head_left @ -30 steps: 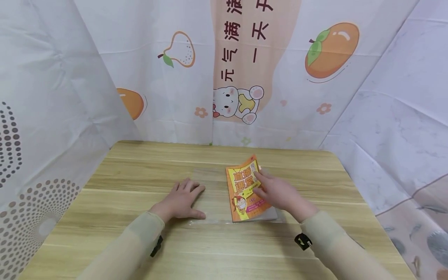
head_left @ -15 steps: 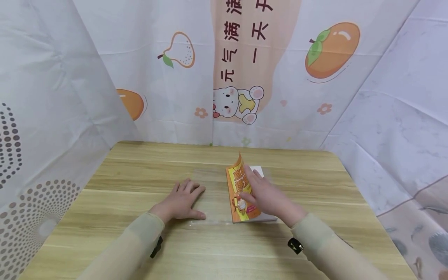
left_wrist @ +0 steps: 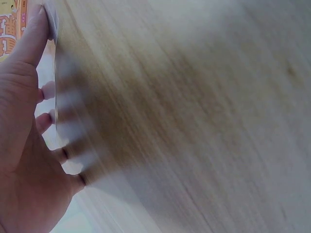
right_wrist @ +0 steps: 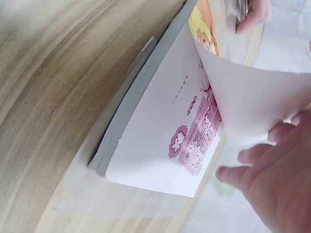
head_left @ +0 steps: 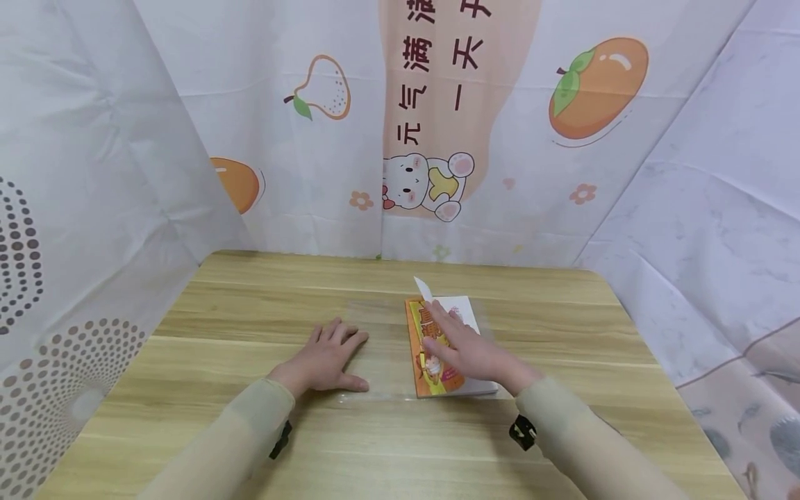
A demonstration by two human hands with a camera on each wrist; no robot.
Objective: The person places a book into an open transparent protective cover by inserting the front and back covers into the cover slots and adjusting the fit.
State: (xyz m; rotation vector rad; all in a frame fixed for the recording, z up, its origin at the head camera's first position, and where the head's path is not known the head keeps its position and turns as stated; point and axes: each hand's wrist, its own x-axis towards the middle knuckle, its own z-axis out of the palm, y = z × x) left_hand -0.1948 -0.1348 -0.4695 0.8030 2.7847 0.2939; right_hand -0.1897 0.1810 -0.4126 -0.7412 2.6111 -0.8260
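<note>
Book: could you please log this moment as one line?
left hand: beside book; right hand: at lifted cover; book: on clear sheet

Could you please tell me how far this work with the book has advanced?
Done: the book lies on the clear sheet, which shows beside it. In hand: the left hand rests on the sheet while the right hand touches the bent-up orange cover, with a printed page showing beneath. Remaining, probably: laying the cover flat, since it is partly raised.
</note>
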